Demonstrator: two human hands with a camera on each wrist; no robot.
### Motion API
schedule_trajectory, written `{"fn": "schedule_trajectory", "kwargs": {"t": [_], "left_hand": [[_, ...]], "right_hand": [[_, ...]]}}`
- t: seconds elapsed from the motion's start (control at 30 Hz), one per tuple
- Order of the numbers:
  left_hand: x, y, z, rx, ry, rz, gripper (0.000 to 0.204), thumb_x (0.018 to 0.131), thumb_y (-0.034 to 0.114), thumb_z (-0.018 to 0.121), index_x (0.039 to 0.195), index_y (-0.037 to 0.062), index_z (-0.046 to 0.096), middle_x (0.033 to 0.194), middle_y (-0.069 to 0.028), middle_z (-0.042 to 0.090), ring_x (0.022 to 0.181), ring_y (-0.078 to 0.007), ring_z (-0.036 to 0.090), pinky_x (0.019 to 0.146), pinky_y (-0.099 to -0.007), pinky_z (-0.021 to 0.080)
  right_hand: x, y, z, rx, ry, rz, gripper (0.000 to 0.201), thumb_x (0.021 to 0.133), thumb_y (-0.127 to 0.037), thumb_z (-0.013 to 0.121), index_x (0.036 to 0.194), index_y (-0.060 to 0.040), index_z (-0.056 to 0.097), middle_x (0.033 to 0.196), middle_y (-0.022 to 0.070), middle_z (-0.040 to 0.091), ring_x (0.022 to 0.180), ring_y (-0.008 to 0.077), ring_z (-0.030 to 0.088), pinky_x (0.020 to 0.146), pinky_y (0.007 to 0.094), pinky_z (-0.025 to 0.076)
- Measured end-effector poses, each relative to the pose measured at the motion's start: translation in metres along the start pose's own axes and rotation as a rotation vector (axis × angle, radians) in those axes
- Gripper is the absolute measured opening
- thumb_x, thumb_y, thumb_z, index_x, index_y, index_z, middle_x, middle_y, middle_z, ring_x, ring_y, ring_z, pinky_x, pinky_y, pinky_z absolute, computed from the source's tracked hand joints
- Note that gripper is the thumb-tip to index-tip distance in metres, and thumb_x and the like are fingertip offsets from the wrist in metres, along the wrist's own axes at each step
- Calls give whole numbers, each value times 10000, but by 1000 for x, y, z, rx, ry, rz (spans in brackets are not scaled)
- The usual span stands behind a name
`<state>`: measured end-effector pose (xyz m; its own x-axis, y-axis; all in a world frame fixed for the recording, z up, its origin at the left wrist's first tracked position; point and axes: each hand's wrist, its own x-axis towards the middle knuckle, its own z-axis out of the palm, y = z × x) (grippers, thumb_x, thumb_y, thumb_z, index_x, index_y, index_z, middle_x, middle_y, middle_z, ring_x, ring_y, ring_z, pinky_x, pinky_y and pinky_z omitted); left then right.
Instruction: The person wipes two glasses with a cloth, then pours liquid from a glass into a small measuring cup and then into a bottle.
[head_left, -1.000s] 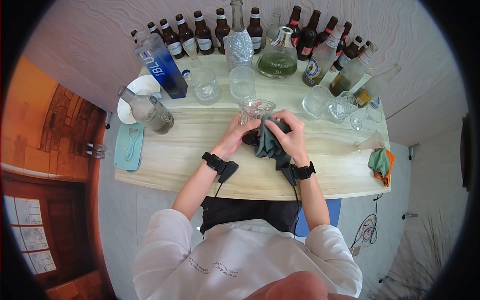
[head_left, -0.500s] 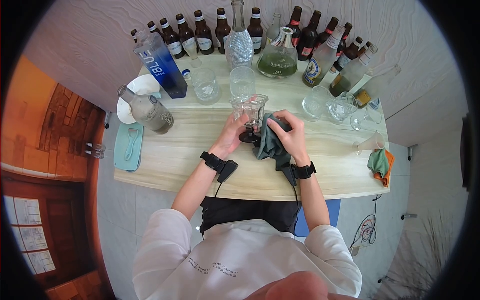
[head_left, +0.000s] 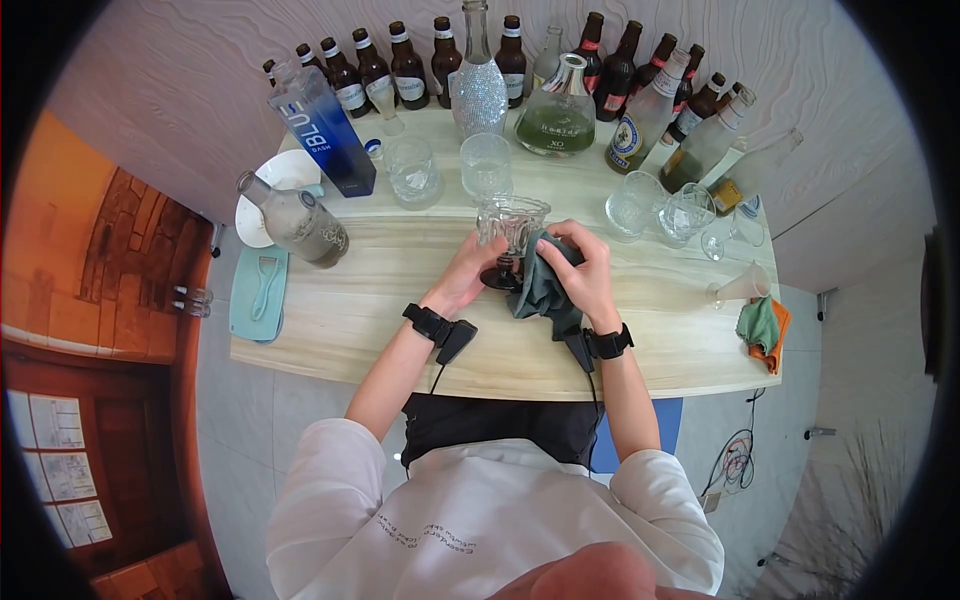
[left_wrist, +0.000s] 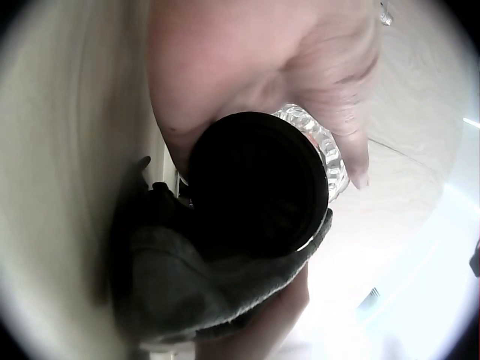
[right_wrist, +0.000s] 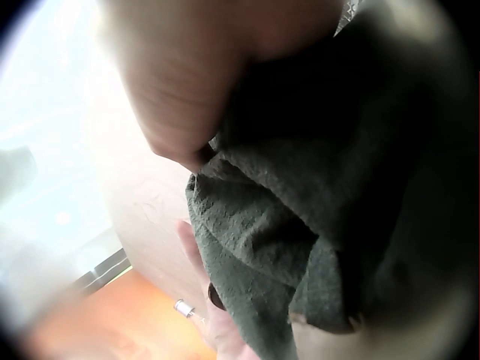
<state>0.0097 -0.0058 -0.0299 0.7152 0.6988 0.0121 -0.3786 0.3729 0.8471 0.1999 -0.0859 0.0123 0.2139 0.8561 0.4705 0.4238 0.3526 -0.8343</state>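
A clear patterned glass cup (head_left: 512, 212) with a dark foot is gripped by my left hand (head_left: 466, 268), thumb along its side. My right hand (head_left: 585, 268) pinches a grey-green cloth (head_left: 543, 287) against the right side of the cup. In the left wrist view the dark round foot (left_wrist: 259, 184) faces the camera, between my left hand (left_wrist: 270, 60) and the cloth (left_wrist: 195, 285). The right wrist view has my right hand (right_wrist: 195, 75) over the folded cloth (right_wrist: 255, 240), which hides most of the cup.
Glass tumblers (head_left: 486, 168) and a green decanter (head_left: 556, 125) stand behind the hands, with brown bottles (head_left: 407, 75) along the wall. Left are a blue bottle (head_left: 325, 135), a grey bottle (head_left: 305, 230) and a peeler (head_left: 264, 288). Right are more glasses (head_left: 634, 207) and folded cloths (head_left: 762, 330).
The cup in my left hand shifts left and back to the right, its foot partly showing beside the cloth. My right hand and the cloth stay almost in place.
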Motion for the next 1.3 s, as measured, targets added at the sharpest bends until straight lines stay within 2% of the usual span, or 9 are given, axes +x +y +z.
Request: {"fn": "schedule_trajectory", "kwargs": {"t": [0.13,0.23,0.33,0.43,0.53,0.63,0.83,0.93,1.3], "left_hand": [[1,5,3,85,-12,-27,641,902,397,804,1391,71,550,1128,1,667,937,-79,624,788,-263,507],[-1,8,17,63,136,16,470,944,331,737,1305,78,574,1056,6,660,874,-90,620,747,-265,513],[-1,6,11,32,123,-15,574,942,367,734,1396,111,495,1176,-10,647,937,-78,621,763,-261,506],[1,6,14,29,158,6,456,969,411,688,1266,76,600,998,-6,669,790,-104,611,713,-273,502],[0,2,5,-17,107,-38,500,984,480,635,1264,66,622,1036,-28,694,762,-121,601,690,-276,487],[0,0,-3,-131,32,-81,544,992,526,592,1270,61,638,1095,-47,712,760,-132,592,664,-278,464],[-3,5,3,-337,20,-54,549,999,517,573,1298,60,625,1143,-58,716,829,-137,586,649,-287,441],[-2,3,1,-345,39,-65,565,970,524,621,1290,58,645,1134,-52,727,866,-141,623,661,-289,455],[0,-1,-1,-167,31,-100,573,970,566,614,1245,66,672,1056,-52,727,740,-137,608,684,-287,489]], "right_hand": [[1,1,0,-9,16,33,155,884,-92,805,961,-4,703,761,56,644,613,128,501,588,285,418],[1,1,-1,-9,9,47,158,881,-92,809,962,-5,705,754,51,643,607,122,490,583,286,413],[1,0,0,-2,-7,58,167,875,-92,816,963,-4,706,752,52,643,608,118,486,581,285,409],[1,1,-1,-57,24,52,174,876,-92,817,975,1,707,776,57,669,613,112,503,588,277,423],[2,4,1,8,164,132,177,880,-97,815,977,8,709,812,63,702,618,110,526,599,272,445],[3,7,-1,42,192,151,180,887,-108,811,977,13,713,837,70,721,619,108,540,606,273,460],[4,6,0,-75,96,181,193,869,-131,825,954,9,725,836,74,713,635,135,533,617,291,453],[5,4,-1,-122,113,195,192,852,-139,836,924,5,732,822,67,694,639,150,514,610,300,433],[5,2,-1,-124,137,235,195,823,-136,849,890,7,734,788,56,659,637,150,507,603,296,417]]}}
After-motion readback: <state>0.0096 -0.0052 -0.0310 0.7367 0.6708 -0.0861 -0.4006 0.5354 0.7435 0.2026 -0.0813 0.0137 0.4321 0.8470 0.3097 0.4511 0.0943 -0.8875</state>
